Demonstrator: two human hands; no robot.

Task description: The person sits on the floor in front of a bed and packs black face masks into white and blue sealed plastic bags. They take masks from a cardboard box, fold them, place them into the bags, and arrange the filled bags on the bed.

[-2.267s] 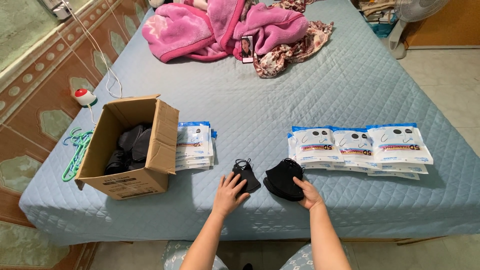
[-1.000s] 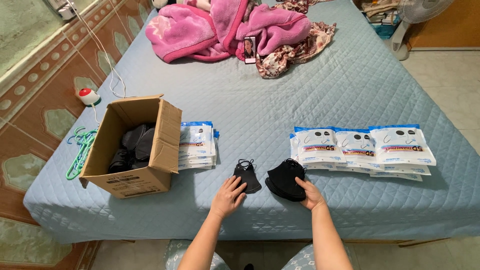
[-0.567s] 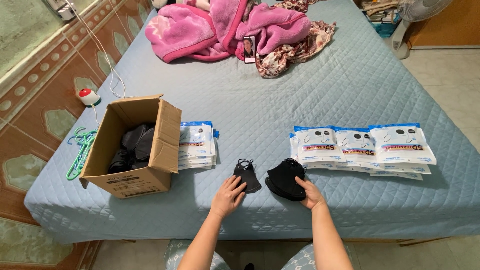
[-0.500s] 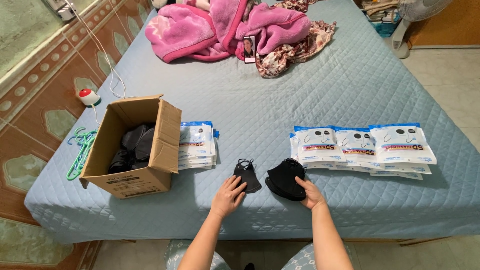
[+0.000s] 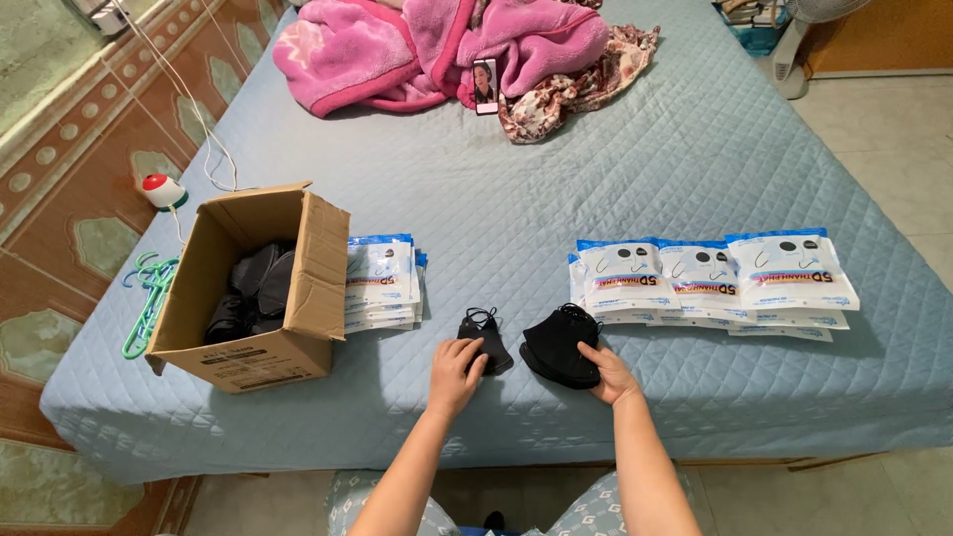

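Note:
On the blue quilted bed (image 5: 596,179), near its front edge, lie a small folded black mask (image 5: 483,334) and, to its right, a thicker stack of black masks (image 5: 558,343). My left hand (image 5: 454,375) rests with its fingertips on the small mask. My right hand (image 5: 609,371) touches the right front edge of the stack. Neither hand has lifted anything off the bed.
An open cardboard box (image 5: 260,290) with black masks inside stands at the left. A pile of white-and-blue pouches (image 5: 382,282) lies beside it; more pouches (image 5: 710,278) are spread at the right. Pink blankets (image 5: 447,45), a phone (image 5: 484,83), green hangers (image 5: 149,298).
Both hands stay on the masks with only tiny shifts; the view has drifted slightly. Nothing was picked up or put down.

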